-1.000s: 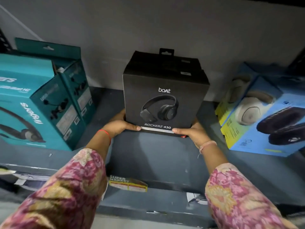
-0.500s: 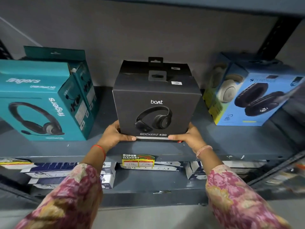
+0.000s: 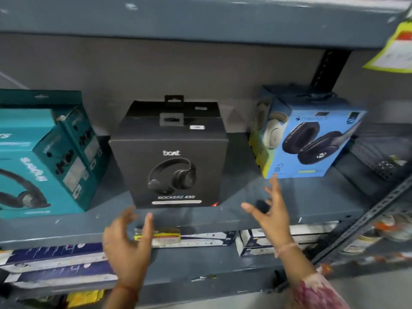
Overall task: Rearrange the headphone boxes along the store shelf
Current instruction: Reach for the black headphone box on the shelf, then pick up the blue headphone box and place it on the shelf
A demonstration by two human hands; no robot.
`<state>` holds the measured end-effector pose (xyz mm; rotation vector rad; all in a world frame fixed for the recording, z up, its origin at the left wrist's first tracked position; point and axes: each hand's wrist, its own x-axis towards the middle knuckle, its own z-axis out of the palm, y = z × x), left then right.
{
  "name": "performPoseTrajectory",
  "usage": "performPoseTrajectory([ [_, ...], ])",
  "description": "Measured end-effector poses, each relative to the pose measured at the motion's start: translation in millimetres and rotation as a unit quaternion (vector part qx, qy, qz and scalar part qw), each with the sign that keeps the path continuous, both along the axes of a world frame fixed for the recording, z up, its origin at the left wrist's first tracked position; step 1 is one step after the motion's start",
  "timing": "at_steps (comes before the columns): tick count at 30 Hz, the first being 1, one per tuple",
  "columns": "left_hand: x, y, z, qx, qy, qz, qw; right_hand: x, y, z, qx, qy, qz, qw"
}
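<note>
A black boat headphone box (image 3: 172, 166) stands upright in the middle of the grey shelf (image 3: 312, 197), with another black box behind it. Teal headphone boxes (image 3: 44, 157) stand to its left. A blue headphone box (image 3: 312, 139) stands to its right, turned at an angle. My left hand (image 3: 128, 244) hovers open below the black box's front edge, not touching it. My right hand (image 3: 270, 210) is open too, fingers spread, in front of the shelf between the black and blue boxes.
The shelf above (image 3: 200, 16) overhangs the boxes. A yellow price tag (image 3: 394, 47) hangs at the top right. Below the shelf lie flat white and blue boxes (image 3: 62, 262) and a yellow label (image 3: 158, 237) on the shelf edge. A slotted metal upright (image 3: 367, 217) runs diagonally at the right.
Both hands let go of the black box and pulled back toward me, fingers opening. The box stays near the shelf's front edge. The view has risen and moved back.
</note>
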<state>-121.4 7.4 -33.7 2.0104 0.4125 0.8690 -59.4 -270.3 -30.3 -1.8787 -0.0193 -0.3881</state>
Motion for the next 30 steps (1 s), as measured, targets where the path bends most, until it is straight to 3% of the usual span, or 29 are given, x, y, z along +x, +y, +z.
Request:
performPoseTrajectory([
  [3, 4.0, -84.1, -4.5, 0.061, -0.028, -0.179, 0.982, 11.1, -61.5, 6.6, 0.085, -0.073, -0.131, 0.985],
  [5, 31.1, -148.6, 0.1, -0.004, 0.014, -0.270, 0.963, 35.3, -113.8, 11.2, 0.131, -0.078, -0.174, 0.973],
  [9, 117.7, -232.8, 15.5, -0.193, 0.124, -0.327, 0.917, 99.2, -196.3, 13.6, 0.125, 0.041, -0.057, 0.990],
  [13, 195.9, -254.8, 28.1, -0.209, 0.218, -0.379, 0.875, 150.1, -231.7, 12.6, 0.210, 0.113, 0.088, 0.967],
  [18, 234.2, -255.0, 32.2, -0.215, 0.267, -0.476, 0.810, 178.9, -238.2, 6.9, 0.200, 0.133, 0.119, 0.963],
  [30, 193.1, -259.1, 31.3, -0.240, 0.237, -0.450, 0.827, 133.4, -230.1, 16.1, 0.170, 0.137, 0.110, 0.970],
])
